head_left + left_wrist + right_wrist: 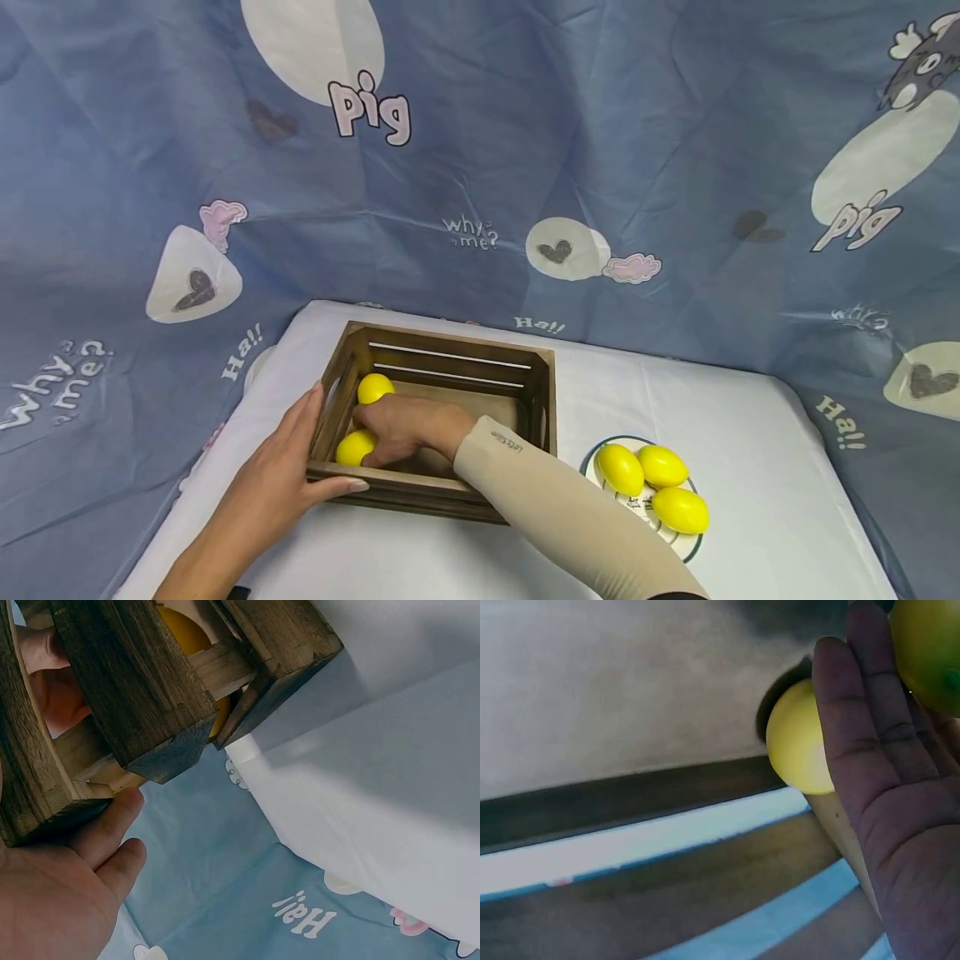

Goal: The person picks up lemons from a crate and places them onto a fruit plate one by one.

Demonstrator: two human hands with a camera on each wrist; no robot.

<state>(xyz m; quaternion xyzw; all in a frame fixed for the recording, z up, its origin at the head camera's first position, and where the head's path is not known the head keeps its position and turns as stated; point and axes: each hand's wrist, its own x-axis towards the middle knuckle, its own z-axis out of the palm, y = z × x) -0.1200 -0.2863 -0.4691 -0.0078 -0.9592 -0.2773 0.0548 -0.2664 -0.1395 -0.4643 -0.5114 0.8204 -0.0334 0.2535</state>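
A brown slatted wooden crate [450, 490] sits on the white-covered table. My left hand [272, 467] holds its front left corner, thumb along the front side and fingers against the left side. Reaching down inside, my right hand [401, 425] has its thumb and fingers about a yellow lemon [352, 450] in the front left corner. Behind the fingers, a second lemon [374, 387] lies near the back left corner. In the right wrist view the fingers [847, 705] come between this lemon [799, 742] and the one at hand [930, 656].
Right of the crate stands a white plate [686, 546] with a dark green rim, bearing three lemons [680, 510]. My right forearm in a beige sleeve [570, 517] crosses the crate's front edge. A blue printed cloth [480, 167] hangs behind the table [757, 467].
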